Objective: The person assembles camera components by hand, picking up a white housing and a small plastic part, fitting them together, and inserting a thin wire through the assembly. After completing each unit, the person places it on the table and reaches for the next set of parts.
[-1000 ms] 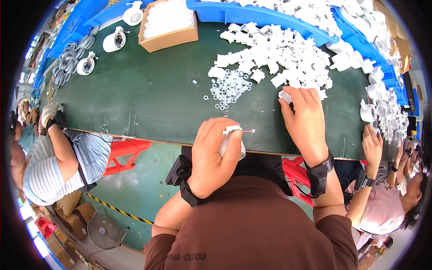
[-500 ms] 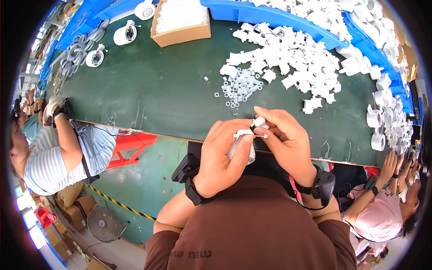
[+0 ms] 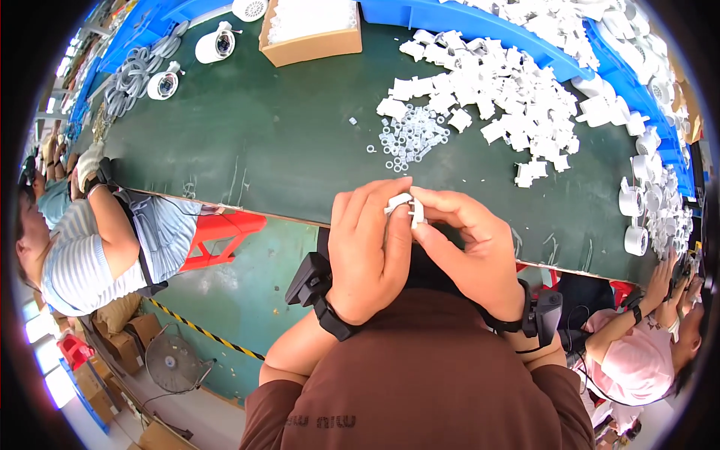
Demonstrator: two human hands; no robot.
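Observation:
Close to the table's near edge, my left hand (image 3: 369, 251) is closed round a white plastic part (image 3: 398, 200), which the fingers mostly cover. My right hand (image 3: 471, 244) pinches a small white plastic piece (image 3: 417, 213) between thumb and forefinger, against the part in the left hand. Whether the two pieces are joined I cannot tell. Beyond my hands lies a loose heap of small clear rings (image 3: 412, 136). Past them spreads a large pile of white plastic fittings (image 3: 510, 105).
A cardboard box (image 3: 311, 52) of white pieces stands at the back, by blue bins (image 3: 480, 39). Camera housings (image 3: 216, 46) and grey cables (image 3: 135, 79) lie at the back left. White round housings (image 3: 634, 201) stand at the right. Co-workers sit on both sides.
My hands have come closer together, and the right hand has brought its small white piece against the left hand's part. The thin pin seen sticking out earlier no longer shows.

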